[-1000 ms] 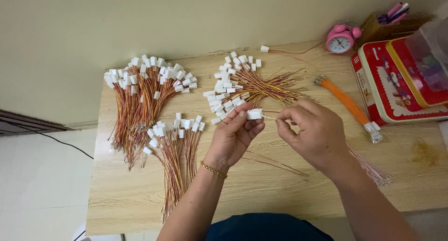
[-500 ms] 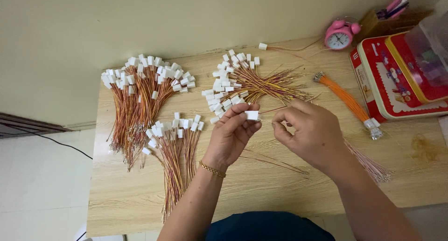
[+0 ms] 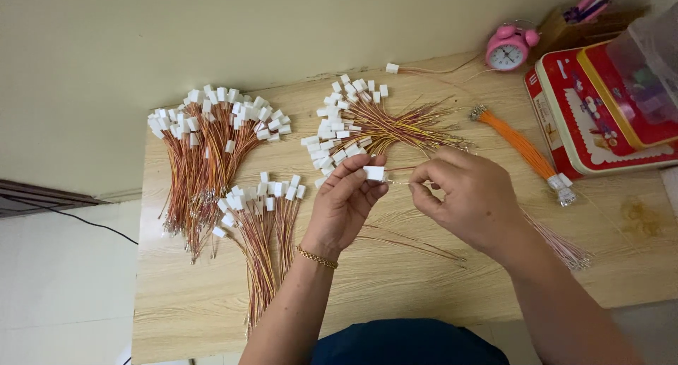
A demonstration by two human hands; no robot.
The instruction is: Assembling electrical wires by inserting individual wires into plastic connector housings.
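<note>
Small white plastic connector housing (image 3: pixel 373 173) sits pinched between thumb and fingertips of the left hand (image 3: pixel 344 204), raised above the light wooden table (image 3: pixel 395 280). Right hand (image 3: pixel 470 195) is just beside it, fingers closed on a thin wire (image 3: pixel 397 183) running to the housing. Behind them lies a fanned bundle of orange-and-yellow wires with white connectors (image 3: pixel 367 125); two similar bundles (image 3: pixel 212 153) rest further left.

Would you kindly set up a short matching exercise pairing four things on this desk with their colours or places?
Things:
1. alarm clock
2. white connector
3. tin box
4. loose wire bundle

Descriptions:
A. orange
B. red, at the right edge
C. pink, by the wall
D. pinched in the left hand

Pairs: 1-C, 2-D, 3-B, 4-A
</note>
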